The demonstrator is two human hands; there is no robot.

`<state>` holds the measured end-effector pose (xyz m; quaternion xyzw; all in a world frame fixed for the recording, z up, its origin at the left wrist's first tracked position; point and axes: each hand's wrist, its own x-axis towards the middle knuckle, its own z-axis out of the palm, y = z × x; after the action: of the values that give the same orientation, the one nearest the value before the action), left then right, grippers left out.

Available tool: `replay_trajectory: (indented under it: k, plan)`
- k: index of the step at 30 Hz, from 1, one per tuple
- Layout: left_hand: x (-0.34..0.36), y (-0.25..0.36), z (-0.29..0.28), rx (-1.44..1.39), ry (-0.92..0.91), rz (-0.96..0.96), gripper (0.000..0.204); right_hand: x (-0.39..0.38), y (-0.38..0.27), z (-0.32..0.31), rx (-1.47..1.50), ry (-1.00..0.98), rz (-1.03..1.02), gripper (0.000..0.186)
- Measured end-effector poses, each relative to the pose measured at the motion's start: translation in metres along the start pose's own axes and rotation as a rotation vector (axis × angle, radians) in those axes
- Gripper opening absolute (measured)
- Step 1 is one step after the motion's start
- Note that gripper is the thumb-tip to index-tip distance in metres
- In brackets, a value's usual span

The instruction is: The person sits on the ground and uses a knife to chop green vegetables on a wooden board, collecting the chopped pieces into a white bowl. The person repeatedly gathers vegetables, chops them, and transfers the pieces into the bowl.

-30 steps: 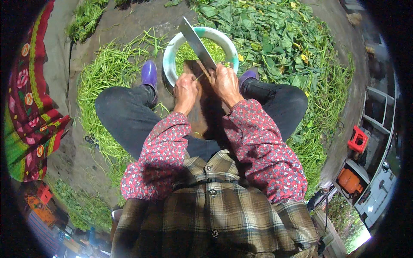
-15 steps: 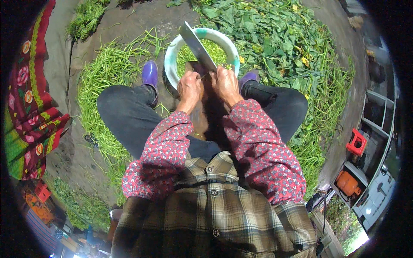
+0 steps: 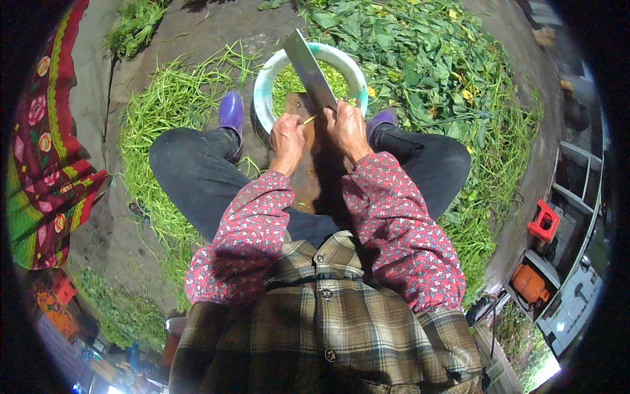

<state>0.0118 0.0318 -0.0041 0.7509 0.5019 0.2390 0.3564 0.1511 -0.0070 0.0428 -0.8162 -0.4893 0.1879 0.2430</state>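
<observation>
My right hand [image 3: 348,131] is closed around the handle of a broad-bladed cleaver [image 3: 311,71], its blade slanting up and left over a white and green basin [image 3: 264,98]. Chopped green stems [image 3: 283,82] lie inside that basin. Closed in a pinch, my left hand [image 3: 287,139] grips a thin green stem [image 3: 310,120], whose end pokes out toward the cleaver. Beneath both hands a wooden board [image 3: 305,180] runs from my lap to the basin, partly in shadow. How much stem sits inside my left fingers is hidden.
Long green stems [image 3: 164,98] are spread on the ground to the left. A large heap of leafy vines [image 3: 420,65] lies to the right. A bundle of greens [image 3: 136,27] rests at the far left. A red stool [image 3: 543,222] stands at the right.
The cleaver has shifted slightly right. My left hand has drawn back a little toward me, and the stem end now shows between it and the blade.
</observation>
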Motion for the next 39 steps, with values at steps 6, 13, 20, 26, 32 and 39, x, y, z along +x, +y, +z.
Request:
replay_trajectory:
  k: [6, 13, 20, 26, 32, 39]
  plan:
    - [0.003, 0.004, 0.002, 0.054, 0.045, 0.065, 0.01, -0.005, -0.018, -0.015, -0.022, 0.005, -0.054, 0.017]
    - [0.005, 0.007, 0.005, 0.028, 0.035, 0.051, 0.008, -0.002, -0.012, -0.009, -0.02, -0.044, 0.019, 0.019]
    - [0.009, 0.011, 0.009, 0.017, 0.031, 0.068, 0.009, -0.004, -0.012, -0.008, -0.014, -0.04, -0.005, 0.02]
    - [0.009, 0.01, 0.005, -0.003, 0.021, 0.093, 0.011, -0.003, -0.013, 0.001, -0.042, -0.012, -0.024, 0.021]
    - [0.004, 0.018, -0.001, -0.007, -0.017, -0.027, 0.013, -0.005, -0.008, 0.001, 0.017, 0.023, -0.019, 0.023]
    - [0.002, 0.009, 0.0, 0.043, 0.01, 0.024, 0.011, -0.003, -0.012, -0.005, -0.022, -0.002, -0.035, 0.018]
